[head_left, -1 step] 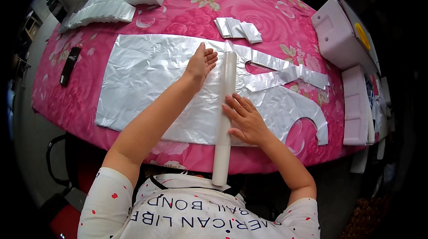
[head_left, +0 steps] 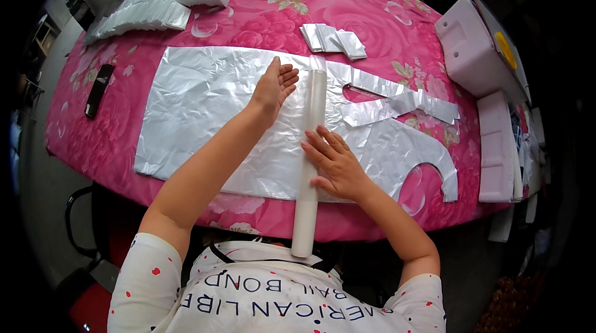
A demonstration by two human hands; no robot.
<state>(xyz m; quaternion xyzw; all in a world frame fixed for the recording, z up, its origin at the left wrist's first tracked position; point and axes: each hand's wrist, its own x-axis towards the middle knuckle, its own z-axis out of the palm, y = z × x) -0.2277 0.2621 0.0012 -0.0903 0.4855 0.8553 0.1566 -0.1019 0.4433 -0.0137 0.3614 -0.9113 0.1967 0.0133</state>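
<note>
A thin, shiny whitish plastic apron [head_left: 205,115] lies spread across the table, its neck and tie straps to the right. Across it, running from far to near, lies a long whitish roll [head_left: 305,209] whose near end sticks out past the table edge toward my body. My right hand [head_left: 335,162] rests on the roll's middle from the right, fingers stretched out and apart. Left of the roll's upper part, my left hand [head_left: 277,89] is held on edge over the apron, fingers extended and holding nothing. Whether it touches the film I cannot tell.
A pink floral cloth [head_left: 254,28] covers the table. Several folded plastic packets [head_left: 333,41] lie beyond the apron, with large stacks of them [head_left: 155,7] at the far left. A dark elongated object [head_left: 98,91] lies at left. White foam boxes [head_left: 475,47] stand at the right edge.
The roll has shifted slightly to the left, with my right hand on it. My left hand has also moved a little to the left. The apron lies almost as before.
</note>
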